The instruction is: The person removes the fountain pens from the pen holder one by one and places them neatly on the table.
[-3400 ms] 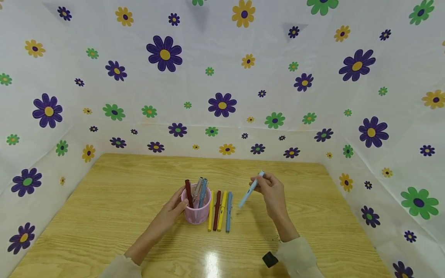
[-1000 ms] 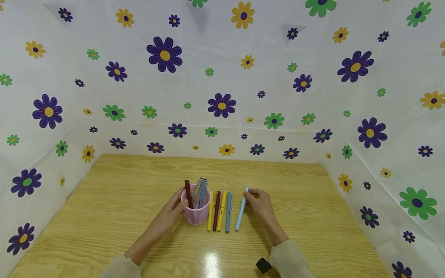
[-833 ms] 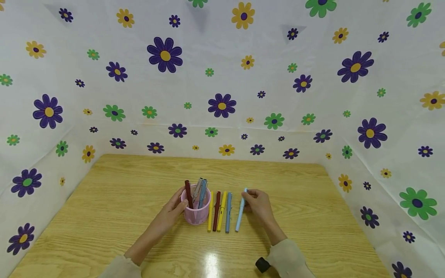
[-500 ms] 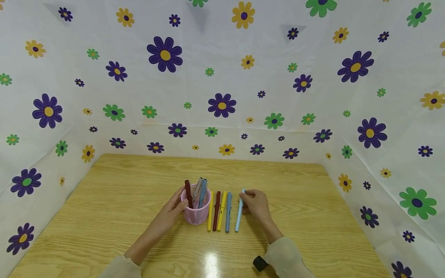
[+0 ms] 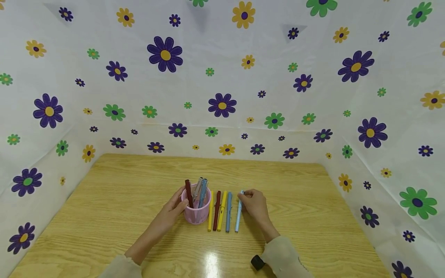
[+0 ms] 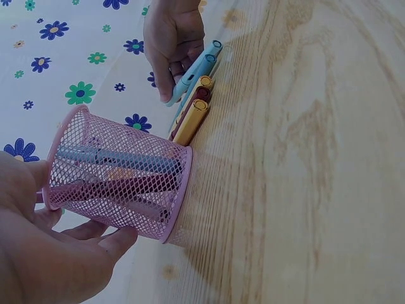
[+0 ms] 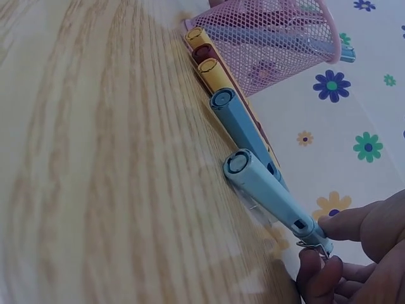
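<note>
My left hand (image 5: 172, 210) grips the side of a pink mesh pen cup (image 6: 120, 171), thumb at its rim and fingers curled round the wall. Inside the cup stand a dark red pen (image 5: 188, 191), a grey one (image 5: 197, 188) and a blue one (image 5: 202, 193). With thumb and fingers, my right hand (image 5: 255, 204) pinches the capped, clip end of a light blue pen (image 7: 272, 196). That pen lies along the table, right of a row of pens: yellow (image 5: 210, 212), dark red (image 5: 217, 210), yellow (image 5: 221, 212) and blue (image 5: 228, 212).
A wood-grain table (image 5: 139, 181) spreads under everything. White flower-printed cloth (image 5: 194, 85) walls it in at the back and both sides. A small black object (image 5: 257, 262) sits by the right sleeve (image 5: 283, 256).
The right hand has brought the light blue pen down from the air to the table, then slid it left towards the row. The left hand stays on the cup.
</note>
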Tool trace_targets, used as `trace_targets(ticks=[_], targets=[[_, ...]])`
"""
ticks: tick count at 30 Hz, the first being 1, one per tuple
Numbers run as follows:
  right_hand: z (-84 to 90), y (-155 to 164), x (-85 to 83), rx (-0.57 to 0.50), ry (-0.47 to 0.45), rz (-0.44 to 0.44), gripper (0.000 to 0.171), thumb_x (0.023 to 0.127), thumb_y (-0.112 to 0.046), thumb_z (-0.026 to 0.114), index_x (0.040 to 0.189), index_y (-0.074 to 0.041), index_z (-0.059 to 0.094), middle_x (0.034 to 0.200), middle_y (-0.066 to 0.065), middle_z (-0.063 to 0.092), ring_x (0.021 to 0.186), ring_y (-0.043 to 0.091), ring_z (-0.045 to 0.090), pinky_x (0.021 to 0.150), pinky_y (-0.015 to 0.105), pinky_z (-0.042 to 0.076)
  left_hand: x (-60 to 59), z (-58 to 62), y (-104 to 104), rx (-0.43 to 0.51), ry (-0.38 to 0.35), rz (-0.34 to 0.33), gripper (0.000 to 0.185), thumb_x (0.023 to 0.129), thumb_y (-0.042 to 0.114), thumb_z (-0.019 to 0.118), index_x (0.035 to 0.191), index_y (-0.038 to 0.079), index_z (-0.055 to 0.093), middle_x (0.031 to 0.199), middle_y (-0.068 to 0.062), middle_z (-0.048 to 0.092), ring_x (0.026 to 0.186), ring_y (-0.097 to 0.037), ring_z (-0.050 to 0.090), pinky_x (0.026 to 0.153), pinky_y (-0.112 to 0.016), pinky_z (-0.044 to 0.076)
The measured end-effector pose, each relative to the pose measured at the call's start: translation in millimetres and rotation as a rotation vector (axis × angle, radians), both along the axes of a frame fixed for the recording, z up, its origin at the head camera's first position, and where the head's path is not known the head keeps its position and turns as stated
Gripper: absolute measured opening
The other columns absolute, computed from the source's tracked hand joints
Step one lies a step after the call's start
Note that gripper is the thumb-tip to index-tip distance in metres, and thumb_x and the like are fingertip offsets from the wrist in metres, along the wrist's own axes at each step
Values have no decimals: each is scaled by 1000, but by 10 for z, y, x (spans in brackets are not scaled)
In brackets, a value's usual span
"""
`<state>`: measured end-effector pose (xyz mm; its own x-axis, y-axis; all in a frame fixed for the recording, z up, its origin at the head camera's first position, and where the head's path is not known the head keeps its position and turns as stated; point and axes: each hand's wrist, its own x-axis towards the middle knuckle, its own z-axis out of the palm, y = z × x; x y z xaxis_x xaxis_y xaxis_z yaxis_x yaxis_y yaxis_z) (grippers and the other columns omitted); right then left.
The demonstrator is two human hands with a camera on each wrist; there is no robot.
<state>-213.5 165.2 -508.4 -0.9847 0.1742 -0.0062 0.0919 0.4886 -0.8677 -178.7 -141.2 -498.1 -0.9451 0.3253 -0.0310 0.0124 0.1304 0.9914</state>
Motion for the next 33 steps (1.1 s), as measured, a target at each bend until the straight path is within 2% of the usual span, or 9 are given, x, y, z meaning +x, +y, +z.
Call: trace_targets(ticks=[8,16,22,28,33], targets=[[-4,-9,7,43,11,-5,31,96,-19,74,105,11,71,81,10,73,64,13,64,55,25,53,4,9,14,18,16,-12,61,113,30,45,167,18,19,169,-18,20,154,-37,20,122,-56,25],[-12,-5,18,17,24,-1,28,96,-11,71,109,14,68,87,16,73,67,18,67,56,28,57,7,12,12,-13,1,5,62,112,33,46,167,21,19,170,-14,19,155,-35,19,122,-54,25],[-5,-4,9,59,55,-46,25,97,-12,68,109,10,70,93,15,71,80,23,67,66,32,57,4,25,13,-23,7,3,62,112,35,45,167,21,19,171,-15,18,155,-36,18,122,-55,24],[33,-13,11,36,104,-46,25,99,-11,65,113,9,70,97,17,70,74,24,67,58,27,55,-7,5,11,-17,-1,5,62,112,34,46,167,22,19,170,-14,19,155,-34,19,122,-54,25],[94,-35,27,14,127,-39,25,99,-12,64,113,8,71,95,16,71,77,22,68,58,26,54,-1,3,16,-18,-2,9,61,112,33,46,167,22,20,170,-15,20,155,-34,21,122,-54,27]])
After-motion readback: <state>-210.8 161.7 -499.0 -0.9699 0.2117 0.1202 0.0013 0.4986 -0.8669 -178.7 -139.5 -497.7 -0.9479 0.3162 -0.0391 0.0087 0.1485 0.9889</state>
